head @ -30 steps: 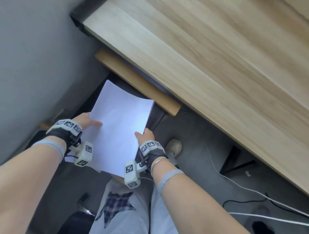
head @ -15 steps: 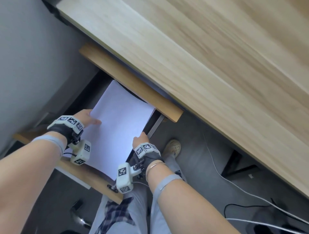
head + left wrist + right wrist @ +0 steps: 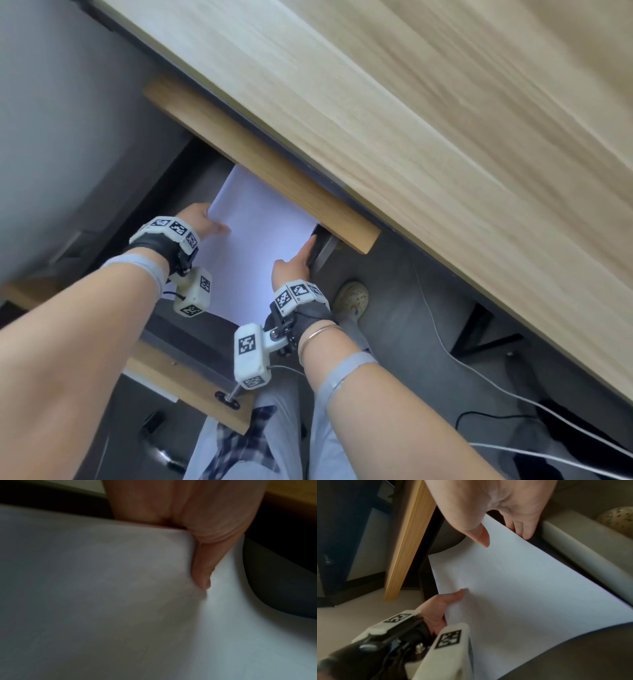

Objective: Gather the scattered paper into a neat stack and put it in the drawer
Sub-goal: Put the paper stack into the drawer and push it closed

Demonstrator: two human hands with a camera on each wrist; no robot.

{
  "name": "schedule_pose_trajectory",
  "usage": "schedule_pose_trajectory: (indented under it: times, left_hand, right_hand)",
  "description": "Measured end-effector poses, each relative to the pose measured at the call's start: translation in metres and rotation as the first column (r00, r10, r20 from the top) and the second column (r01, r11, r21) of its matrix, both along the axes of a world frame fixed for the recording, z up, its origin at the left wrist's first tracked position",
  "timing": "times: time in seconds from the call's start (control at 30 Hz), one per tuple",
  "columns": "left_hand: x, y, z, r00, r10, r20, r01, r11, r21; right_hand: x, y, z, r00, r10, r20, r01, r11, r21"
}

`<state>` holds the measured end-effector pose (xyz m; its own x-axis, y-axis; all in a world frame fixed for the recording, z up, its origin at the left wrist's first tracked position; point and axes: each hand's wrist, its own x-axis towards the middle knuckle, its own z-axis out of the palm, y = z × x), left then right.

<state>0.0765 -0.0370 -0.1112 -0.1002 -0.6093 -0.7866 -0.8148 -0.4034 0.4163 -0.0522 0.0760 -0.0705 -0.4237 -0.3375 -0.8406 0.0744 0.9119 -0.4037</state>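
Both hands pinch the paper stack [image 3: 260, 246]: my left hand [image 3: 200, 222] and right hand [image 3: 294, 263] grip opposite edges, since it feels light, floppy, sagging into the drawer [image 3: 191, 371].

The left hand [image 3: 197, 520] pinches the white paper stack [image 3: 120, 601], thumb [image 3: 202, 568] on top.
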Motion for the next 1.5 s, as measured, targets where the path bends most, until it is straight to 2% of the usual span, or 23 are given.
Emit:
schedule_pose_trajectory:
  times: [0.13,0.4,0.67,0.83,0.97,1.07,1.17,1.27,1.4,1.5]
  left_hand:
    - [-0.01,-0.006,-0.009,0.999,-0.034,0.032,0.035,0.999,-0.027]
    - [-0.012,-0.008,-0.029,0.991,-0.12,0.05,0.122,0.992,-0.023]
    - [-0.017,-0.003,-0.038,0.998,-0.029,0.062,0.034,0.997,-0.075]
    - [-0.007,0.002,-0.029,0.994,0.033,0.102,-0.017,0.988,-0.151]
    - [0.015,0.014,-0.008,0.991,0.038,0.127,-0.025,0.994,-0.103]
    - [0.039,0.032,0.013,0.982,0.134,0.131,-0.121,0.988,-0.099]
    - [0.067,0.052,0.038,0.952,0.26,0.164,-0.235,0.959,-0.156]
    - [0.091,0.07,0.06,0.922,0.315,0.223,-0.264,0.936,-0.232]
    - [0.117,0.095,0.082,0.845,0.406,0.349,-0.299,0.898,-0.322]
    - [0.126,0.12,0.089,0.761,0.513,0.397,-0.386,0.85,-0.358]
  right_hand:
    - [0.0,0.0,-0.002,0.999,0.047,-0.016,-0.047,0.998,-0.034]
    - [-0.013,0.001,-0.014,0.994,0.05,-0.097,-0.065,0.987,-0.15]
    - [-0.022,-0.002,-0.01,0.99,0.074,-0.122,-0.093,0.982,-0.165]
    - [-0.03,-0.003,0.007,0.98,0.161,-0.12,-0.182,0.966,-0.185]
    - [-0.028,-0.012,0.035,0.957,0.252,-0.144,-0.279,0.935,-0.217]
    - [-0.025,-0.024,0.067,0.929,0.325,-0.176,-0.364,0.89,-0.275]
    - [-0.024,-0.039,0.105,0.895,0.378,-0.237,-0.441,0.83,-0.34]
    - [-0.027,-0.059,0.138,0.872,0.376,-0.313,-0.48,0.781,-0.399]
    - [-0.036,-0.081,0.163,0.877,0.286,-0.387,-0.445,0.788,-0.426]
    - [-0.048,-0.094,0.166,0.872,0.208,-0.443,-0.411,0.801,-0.434]
